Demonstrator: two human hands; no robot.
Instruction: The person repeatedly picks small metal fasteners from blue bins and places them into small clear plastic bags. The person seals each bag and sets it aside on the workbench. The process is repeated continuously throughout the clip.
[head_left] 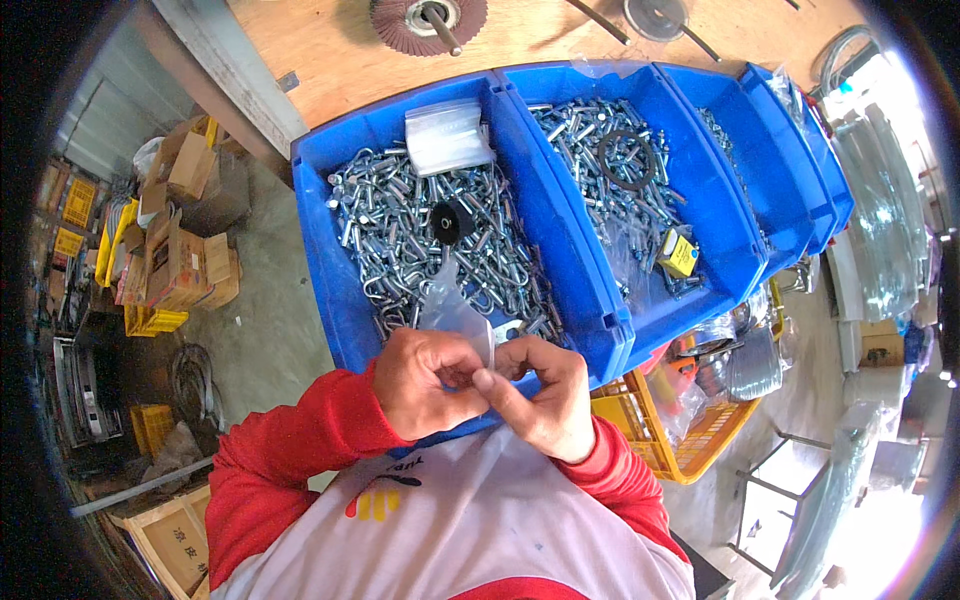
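Observation:
My left hand (432, 383) and my right hand (540, 395) meet in front of my chest, fingers pinched on a small clear plastic bag (450, 306). The bag spreads forward from my fingertips over a blue bin (325, 270). Bent metal hooks and bolts (390, 240) fill that bin. On top of them lie a black round part with a hole (447, 224) and a stack of clear plastic bags (448, 138). Whether the bag in my hands holds anything is hard to make out.
More blue bins (690, 300) stand in a row to the right, one with bolts, a black ring (627, 160) and a yellow box (679, 254). Beneath them is a yellow crate (700, 440). A flap disc (430, 20) hangs on the wooden board (330, 60). Cardboard boxes (180, 265) sit left.

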